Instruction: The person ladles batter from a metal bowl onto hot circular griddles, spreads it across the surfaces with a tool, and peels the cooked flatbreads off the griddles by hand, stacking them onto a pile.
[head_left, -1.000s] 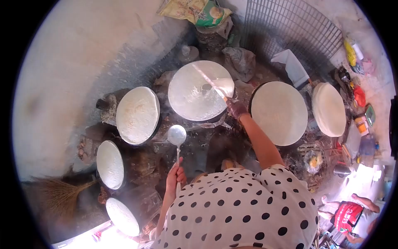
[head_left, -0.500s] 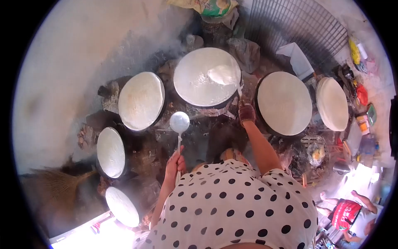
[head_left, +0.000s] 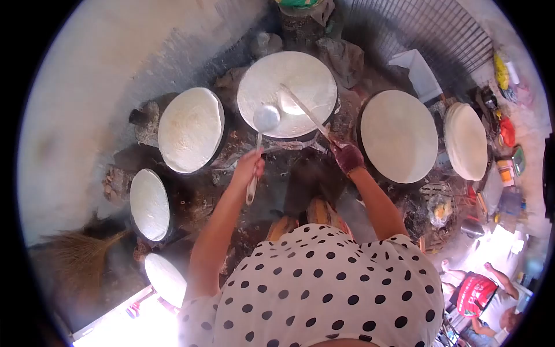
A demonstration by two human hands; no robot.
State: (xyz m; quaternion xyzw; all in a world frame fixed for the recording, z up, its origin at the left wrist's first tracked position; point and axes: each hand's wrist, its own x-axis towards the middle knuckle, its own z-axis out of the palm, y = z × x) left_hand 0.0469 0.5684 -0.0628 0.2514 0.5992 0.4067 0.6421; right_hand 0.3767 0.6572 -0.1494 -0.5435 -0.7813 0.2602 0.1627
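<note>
At upper centre I have a large, batter-coated round griddle [head_left: 263,81], its pale surface wet-looking and finely streaked. A soft white mound of batter [head_left: 289,107] sits right of its middle. What changes, as I watch from a distance: the silvery metal ladle [head_left: 266,118], a moment ago below and left of the griddle, now reaches over its lower-left part; the long, flat, pale wooden paddle [head_left: 309,116], just now at the right rim, slants across the mound. I judge that both tools now serve one surface. Whether the ladle's bowl touches it, I cannot tell.

The bare left hand [head_left: 248,166] is closed round the ladle's slim handle; the right hand [head_left: 348,157], in a dark maroon knitted-looking glove, is clamped on the paddle's end.

Farther out, I see a smooth cream disc [head_left: 399,137] at right, a rough-edged white disc [head_left: 191,130] at left, and a layered stack of pale round sheets [head_left: 465,141] at far right.
</note>
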